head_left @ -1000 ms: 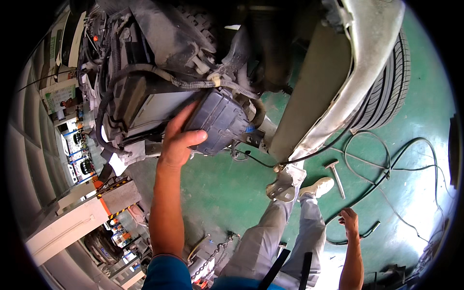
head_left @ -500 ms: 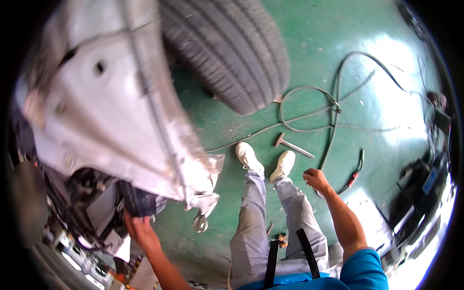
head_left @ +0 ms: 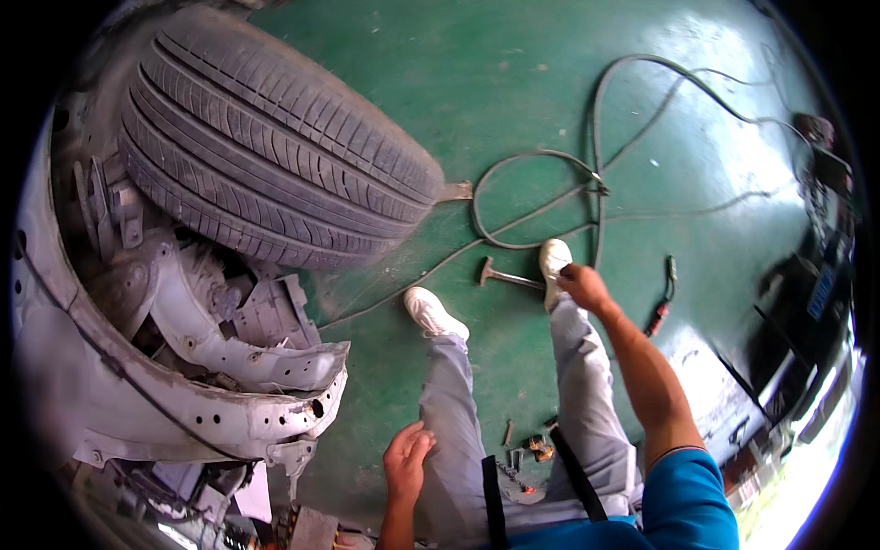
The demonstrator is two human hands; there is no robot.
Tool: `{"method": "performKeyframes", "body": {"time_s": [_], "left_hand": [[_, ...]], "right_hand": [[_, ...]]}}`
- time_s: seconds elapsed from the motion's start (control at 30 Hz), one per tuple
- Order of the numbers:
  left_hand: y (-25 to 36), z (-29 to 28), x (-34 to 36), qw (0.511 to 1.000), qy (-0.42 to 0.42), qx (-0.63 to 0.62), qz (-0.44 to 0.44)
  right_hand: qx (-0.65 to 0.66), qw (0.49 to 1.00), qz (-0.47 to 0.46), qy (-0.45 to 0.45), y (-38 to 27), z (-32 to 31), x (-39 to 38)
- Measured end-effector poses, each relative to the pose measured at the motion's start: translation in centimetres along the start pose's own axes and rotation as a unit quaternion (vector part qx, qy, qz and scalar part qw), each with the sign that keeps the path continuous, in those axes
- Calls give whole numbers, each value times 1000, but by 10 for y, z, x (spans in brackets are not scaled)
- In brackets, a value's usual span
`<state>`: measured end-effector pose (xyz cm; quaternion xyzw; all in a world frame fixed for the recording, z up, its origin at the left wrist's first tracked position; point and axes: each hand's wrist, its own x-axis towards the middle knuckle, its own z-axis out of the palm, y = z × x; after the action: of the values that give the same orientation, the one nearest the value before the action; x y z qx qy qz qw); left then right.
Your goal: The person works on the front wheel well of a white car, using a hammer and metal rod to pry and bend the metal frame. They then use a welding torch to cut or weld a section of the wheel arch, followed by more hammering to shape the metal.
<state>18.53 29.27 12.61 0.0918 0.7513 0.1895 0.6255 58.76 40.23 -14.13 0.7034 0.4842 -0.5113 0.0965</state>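
Note:
My left hand (head_left: 408,454) hangs empty beside my left trouser leg, its fingers loosely curled and apart, right of the bent metal body panel (head_left: 211,412). My right hand (head_left: 582,284) hangs in front of my right leg and shoe, fingers curled closed; whatever it holds, if anything, is hidden. A large tyre (head_left: 275,137) lies upper left, next to metal brackets (head_left: 183,312) in the wheel well. A hammer (head_left: 513,280) lies on the green floor between and beyond my shoes.
Looped hoses (head_left: 596,110) cross the floor (head_left: 486,82) ahead. A red-handled tool with a cord (head_left: 658,316) lies right of my right foot. Small tools (head_left: 541,449) lie between my legs. A dark car part (head_left: 797,339) stands along the right edge.
My view has swung right and down toward the tyre and floor. My left hand has let go of the black plastic box and dropped beside my leg.

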Motion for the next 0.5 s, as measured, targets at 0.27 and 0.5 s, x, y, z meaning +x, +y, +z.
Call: {"method": "performKeyframes", "body": {"time_s": [0.27, 0.5], "left_hand": [[-35, 119, 96, 999, -20, 26, 25], [-49, 216, 235, 940, -99, 294, 142]], "right_hand": [[-169, 967, -34, 189, 216, -96, 176], [-283, 920, -94, 253, 267, -110, 319]]}}
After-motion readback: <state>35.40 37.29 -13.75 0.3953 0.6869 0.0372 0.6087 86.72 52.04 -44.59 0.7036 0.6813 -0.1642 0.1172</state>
